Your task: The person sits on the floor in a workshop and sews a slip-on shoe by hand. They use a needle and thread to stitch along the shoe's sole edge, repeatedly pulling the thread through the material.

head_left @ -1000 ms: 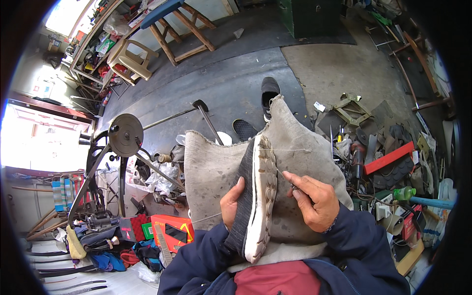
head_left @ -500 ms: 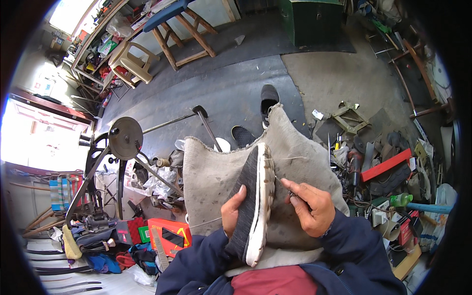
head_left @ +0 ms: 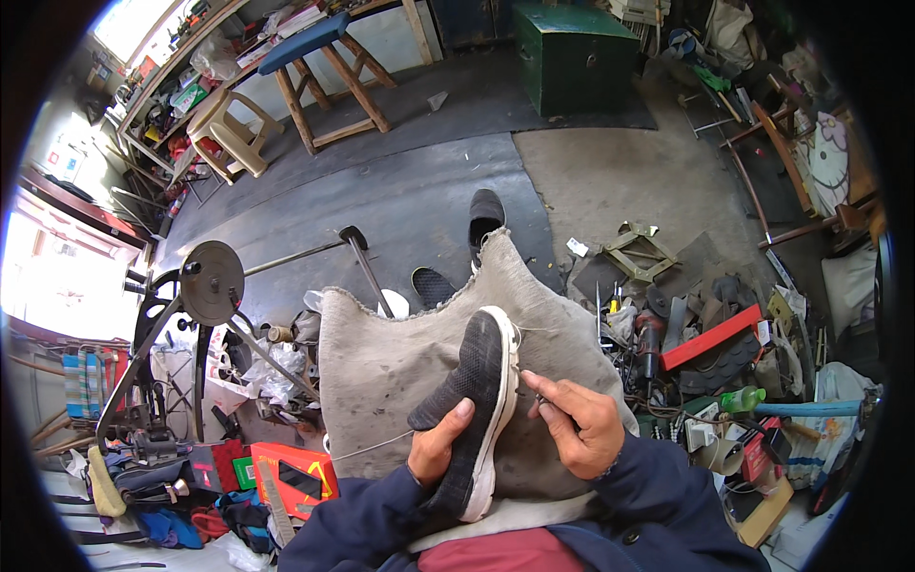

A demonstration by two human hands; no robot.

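A black knit shoe (head_left: 479,367) with a white sole is held toe away from me over the cloth on my lap. Its sole edge faces right. My left hand (head_left: 440,444) is closed round the shoe's left side near the opening, thumb on the upper. Just right of the sole, my right hand (head_left: 578,426) pinches a small, thin needle-like tool (head_left: 538,401), mostly hidden by the fingers. A pale thread (head_left: 381,447) runs leftward from the shoe across the cloth. A grey, stained apron cloth (head_left: 381,357) covers my lap.
At left stands a metal hand-wheel machine (head_left: 212,283). An orange-red box (head_left: 295,480) lies beside my left sleeve. Tools and scraps crowd the right, with a red bar (head_left: 711,337) and a power drill (head_left: 650,343). Ahead are a blue-topped stool (head_left: 307,45) and a green chest (head_left: 577,62).
The shoe has rolled so that more of its black upper and less of its sole's underside shows. My right hand stays pinched beside it. The whole view has shifted.
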